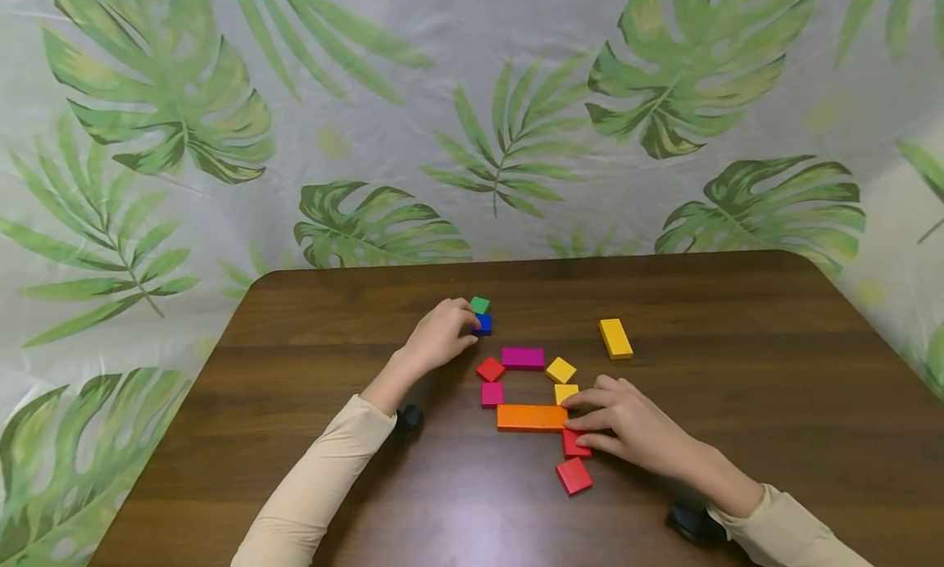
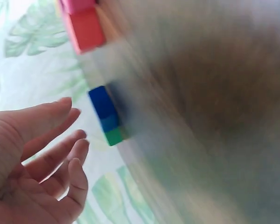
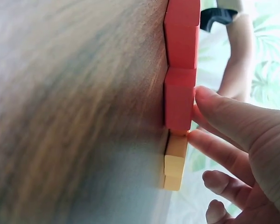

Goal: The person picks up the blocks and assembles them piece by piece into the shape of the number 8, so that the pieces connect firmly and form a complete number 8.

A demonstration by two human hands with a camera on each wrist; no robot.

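Observation:
My left hand (image 1: 442,335) is beside a blue block (image 1: 483,325) and a green block (image 1: 480,306) at the far side of the group. In the left wrist view its fingers are loosely bent, with a gap between them and the blue block (image 2: 101,103). My right hand (image 1: 637,426) reaches over the right side of the group, fingers extended. Its thumb touches a red block (image 3: 179,100), and its fingertips lie at the right end of the long orange block (image 1: 531,418) and at a yellow block (image 1: 565,393). Another red block (image 1: 574,476) lies nearer to me.
A magenta block (image 1: 523,359), a tilted red block (image 1: 490,369), a pink block (image 1: 492,395) and a tilted yellow block (image 1: 560,370) form a ring with the orange one. Apart to the right lies a yellow rectangular block (image 1: 615,338). A leaf-print sheet (image 1: 516,100) hangs behind the wooden table (image 1: 737,329).

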